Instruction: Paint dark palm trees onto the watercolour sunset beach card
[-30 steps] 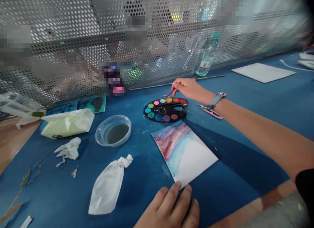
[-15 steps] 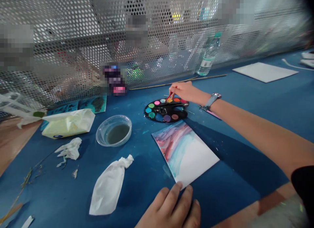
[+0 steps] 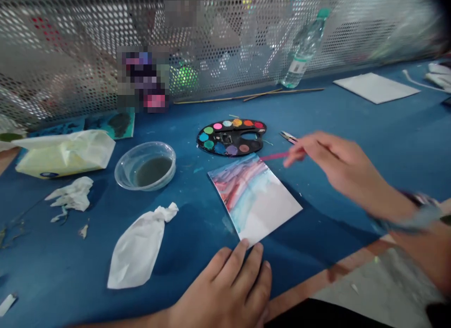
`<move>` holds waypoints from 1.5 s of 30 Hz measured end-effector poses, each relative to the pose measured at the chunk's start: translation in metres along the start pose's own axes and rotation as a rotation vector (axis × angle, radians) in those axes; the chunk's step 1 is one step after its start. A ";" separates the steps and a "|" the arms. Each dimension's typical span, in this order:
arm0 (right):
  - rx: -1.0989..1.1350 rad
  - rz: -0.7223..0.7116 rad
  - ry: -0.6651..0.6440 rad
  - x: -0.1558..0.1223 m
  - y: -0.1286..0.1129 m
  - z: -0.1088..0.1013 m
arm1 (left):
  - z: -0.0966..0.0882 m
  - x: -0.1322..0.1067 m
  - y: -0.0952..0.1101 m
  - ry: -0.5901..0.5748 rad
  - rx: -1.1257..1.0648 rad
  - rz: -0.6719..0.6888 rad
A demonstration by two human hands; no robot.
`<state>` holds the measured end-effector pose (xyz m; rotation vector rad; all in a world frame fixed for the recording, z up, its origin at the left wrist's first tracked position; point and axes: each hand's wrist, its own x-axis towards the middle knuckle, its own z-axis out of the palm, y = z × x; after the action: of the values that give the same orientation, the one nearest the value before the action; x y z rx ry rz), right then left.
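Along the far edge of the blue surface (image 3: 195, 234), a perforated metal screen (image 3: 225, 76) walls things in, with thin sticks (image 3: 218, 100) and a water bottle (image 3: 299, 60) close to it. A white panel (image 3: 377, 87) lies toward the far right corner. On the left side are a tissue pack (image 3: 66, 156), a crumpled tissue (image 3: 77, 194), a bowl (image 3: 121, 173) of murky water and a twisted tissue (image 3: 137, 253). The palette (image 3: 252, 152) sits just beyond the painting (image 3: 269, 203), which lies near the middle of the near edge. The left hand (image 3: 229, 281), palm down with fingers slightly spread, touches the painting's near corner. The right hand (image 3: 327, 166), blurred, pinches a paintbrush (image 3: 275, 156) toward the painting's far corner; contact is unclear. Bare surface stretches from the painting to the right and between bowl and painting.
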<state>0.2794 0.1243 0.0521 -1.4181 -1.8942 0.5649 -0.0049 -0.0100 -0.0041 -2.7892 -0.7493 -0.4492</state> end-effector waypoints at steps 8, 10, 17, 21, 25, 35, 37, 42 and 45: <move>-0.215 -0.216 -0.086 -0.091 0.005 0.011 | -0.002 -0.001 0.006 -0.048 -0.024 -0.011; -0.252 -0.197 -0.058 -0.089 0.003 0.016 | -0.004 0.001 0.004 -0.067 -0.019 -0.002; -0.202 -0.248 -0.158 -0.102 -0.009 0.022 | -0.010 0.002 0.001 -0.084 -0.007 0.013; -0.210 -0.191 -0.096 -0.101 -0.008 0.026 | -0.010 0.001 0.003 -0.054 0.005 0.011; -0.174 -0.249 -0.175 -0.098 -0.011 0.030 | -0.008 -0.001 0.004 -0.034 0.027 0.028; -0.288 -0.172 0.011 -0.092 -0.004 0.029 | -0.003 -0.001 0.004 0.045 0.102 0.064; -0.333 -0.119 0.095 -0.092 -0.004 0.028 | -0.002 -0.001 0.002 0.051 0.105 0.064; -0.324 -0.100 -0.021 -0.091 -0.002 0.023 | 0.002 -0.001 -0.001 0.059 0.114 0.073; -0.362 0.001 0.165 -0.086 0.003 0.020 | 0.004 -0.002 0.000 0.076 0.130 0.074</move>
<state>0.2804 0.0447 0.0142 -1.6351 -1.9261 0.0996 -0.0055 -0.0093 -0.0080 -2.6533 -0.6334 -0.4724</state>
